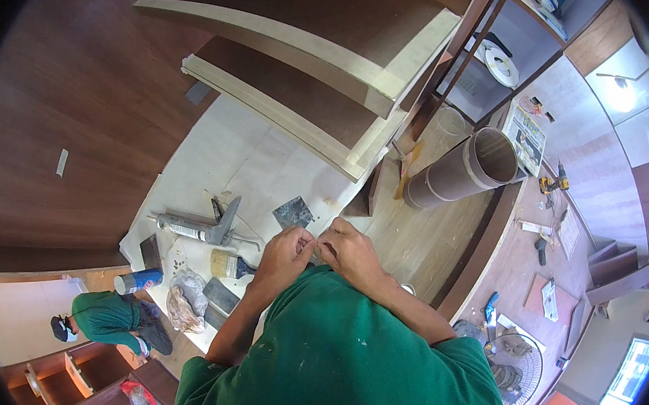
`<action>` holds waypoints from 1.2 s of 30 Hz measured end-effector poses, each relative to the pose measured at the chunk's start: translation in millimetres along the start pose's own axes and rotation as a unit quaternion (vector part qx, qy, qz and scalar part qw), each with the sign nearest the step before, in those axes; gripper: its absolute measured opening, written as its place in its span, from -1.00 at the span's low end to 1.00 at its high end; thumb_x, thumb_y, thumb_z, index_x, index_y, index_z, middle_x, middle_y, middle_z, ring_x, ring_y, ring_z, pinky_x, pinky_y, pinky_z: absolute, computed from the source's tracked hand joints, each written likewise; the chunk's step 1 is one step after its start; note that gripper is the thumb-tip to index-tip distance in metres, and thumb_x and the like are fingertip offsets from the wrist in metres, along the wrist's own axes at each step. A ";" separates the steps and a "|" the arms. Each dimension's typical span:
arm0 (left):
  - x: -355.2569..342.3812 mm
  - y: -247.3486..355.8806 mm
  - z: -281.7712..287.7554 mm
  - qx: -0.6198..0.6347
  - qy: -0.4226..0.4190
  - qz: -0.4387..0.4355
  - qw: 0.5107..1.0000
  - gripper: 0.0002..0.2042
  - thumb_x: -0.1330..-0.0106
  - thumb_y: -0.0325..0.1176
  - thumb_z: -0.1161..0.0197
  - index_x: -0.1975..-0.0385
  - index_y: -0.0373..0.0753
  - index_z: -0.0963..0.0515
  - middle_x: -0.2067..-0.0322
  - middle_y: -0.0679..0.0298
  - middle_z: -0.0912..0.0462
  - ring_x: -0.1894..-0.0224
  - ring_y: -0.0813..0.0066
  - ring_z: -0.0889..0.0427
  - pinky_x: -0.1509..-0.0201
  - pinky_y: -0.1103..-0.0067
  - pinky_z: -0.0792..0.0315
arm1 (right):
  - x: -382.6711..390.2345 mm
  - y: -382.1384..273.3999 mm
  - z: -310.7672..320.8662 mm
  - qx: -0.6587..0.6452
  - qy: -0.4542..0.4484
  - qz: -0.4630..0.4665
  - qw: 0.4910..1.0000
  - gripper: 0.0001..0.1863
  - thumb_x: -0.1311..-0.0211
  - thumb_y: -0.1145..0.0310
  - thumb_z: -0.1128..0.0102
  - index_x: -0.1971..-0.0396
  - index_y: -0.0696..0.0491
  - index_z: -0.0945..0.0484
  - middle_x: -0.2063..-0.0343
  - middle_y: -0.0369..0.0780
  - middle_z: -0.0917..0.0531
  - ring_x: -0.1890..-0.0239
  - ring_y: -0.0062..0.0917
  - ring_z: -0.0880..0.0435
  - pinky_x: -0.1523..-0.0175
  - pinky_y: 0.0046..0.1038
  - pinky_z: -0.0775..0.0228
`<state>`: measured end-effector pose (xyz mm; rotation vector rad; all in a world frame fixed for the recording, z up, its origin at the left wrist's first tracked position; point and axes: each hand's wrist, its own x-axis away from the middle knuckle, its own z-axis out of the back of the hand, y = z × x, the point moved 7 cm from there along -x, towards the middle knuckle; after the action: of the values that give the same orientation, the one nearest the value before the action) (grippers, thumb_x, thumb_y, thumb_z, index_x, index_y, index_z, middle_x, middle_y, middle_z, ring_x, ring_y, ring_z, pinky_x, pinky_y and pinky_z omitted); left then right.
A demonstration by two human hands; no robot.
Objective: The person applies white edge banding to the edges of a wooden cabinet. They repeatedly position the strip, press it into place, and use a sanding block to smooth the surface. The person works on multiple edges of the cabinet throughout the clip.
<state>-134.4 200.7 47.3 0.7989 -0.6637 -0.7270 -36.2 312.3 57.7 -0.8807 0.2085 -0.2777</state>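
My left hand and my right hand meet in front of my green shirt, fingers curled and fingertips pinched close together. Whatever lies between the fingertips is too small to make out. Just beyond the left hand, a dark, smudged square plate lies on the white-covered worktop. To its left are a caulking gun with a tube in it and a wide paintbrush with pale bristles. A crumpled plastic bag and a blue can sit nearer the left edge.
Brown shelves with taped edges overhang the worktop. A large brown tube stands to the right on the wooden floor. A side bench holds a drill and a fan. A person in green bends at lower left.
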 end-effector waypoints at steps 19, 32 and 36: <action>-18.7 -204.3 5.1 0.203 0.235 0.030 0.950 -0.84 -0.36 -0.50 -0.27 0.12 -0.36 -0.68 0.34 0.17 -0.78 0.32 0.49 -0.75 0.19 0.57 -0.59 | 19.4 39.9 4.8 -0.122 0.106 -0.062 0.985 -0.94 -0.29 0.52 -0.31 0.31 0.19 -0.68 0.38 -0.10 -0.59 0.34 -0.36 -0.65 0.24 -0.39 -0.58; -13.4 -182.0 -3.0 -0.005 0.265 0.025 0.964 -0.76 -0.38 -0.25 -0.36 0.37 -0.32 -0.59 0.59 0.09 -0.65 0.53 0.28 -0.67 0.38 0.40 -0.50 | 13.4 39.4 10.9 -0.083 0.084 -0.037 0.992 -0.91 -0.29 0.51 -0.31 0.26 0.17 -0.70 0.33 -0.10 -0.57 0.35 -0.36 -0.66 0.25 -0.40 -0.57; -12.5 -192.1 -0.6 0.070 0.286 -0.038 0.955 -0.77 -0.35 -0.26 -0.38 0.40 -0.31 -0.61 0.56 0.10 -0.68 0.51 0.27 -0.68 0.38 0.40 -0.50 | 9.9 36.5 12.0 -0.096 0.085 -0.040 0.991 -0.91 -0.29 0.49 -0.31 0.26 0.15 -0.71 0.35 -0.09 -0.57 0.34 -0.31 -0.66 0.26 -0.38 -0.59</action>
<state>-201.9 116.4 -112.1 1.1107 -0.1604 -0.4823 -17.7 339.9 36.0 -1.0585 0.3634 -0.4131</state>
